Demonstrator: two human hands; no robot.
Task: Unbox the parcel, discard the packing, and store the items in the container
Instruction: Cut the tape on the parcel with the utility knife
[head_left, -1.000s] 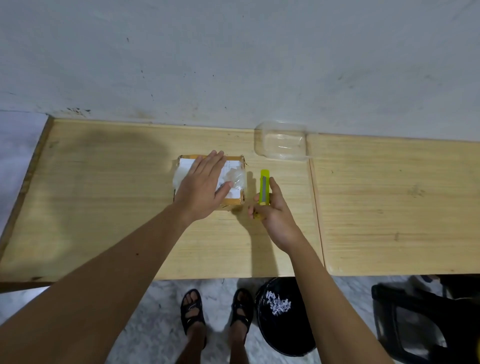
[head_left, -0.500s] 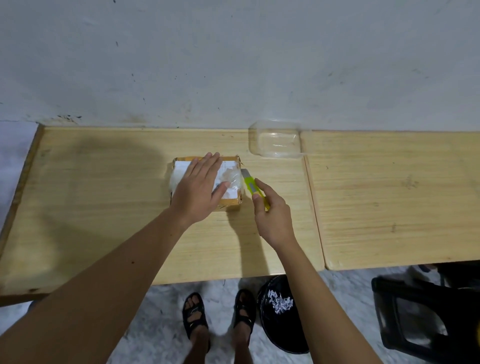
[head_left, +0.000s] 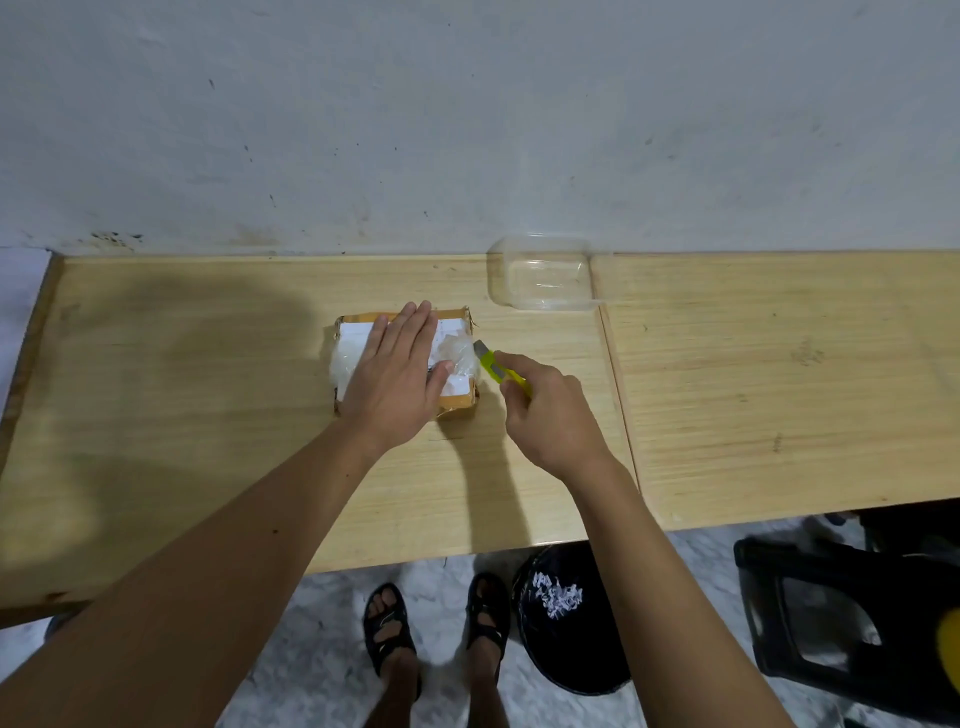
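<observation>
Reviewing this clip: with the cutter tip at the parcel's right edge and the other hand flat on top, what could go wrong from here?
1. The left hand lies flat on the parcel, thumb close to the cutter tip; a slip leftward could nick it.
2. A deep cut might damage whatever is inside, which is hidden.
3. The clear container sits just behind the right hand; a sudden pull-away could knock it.
</observation>
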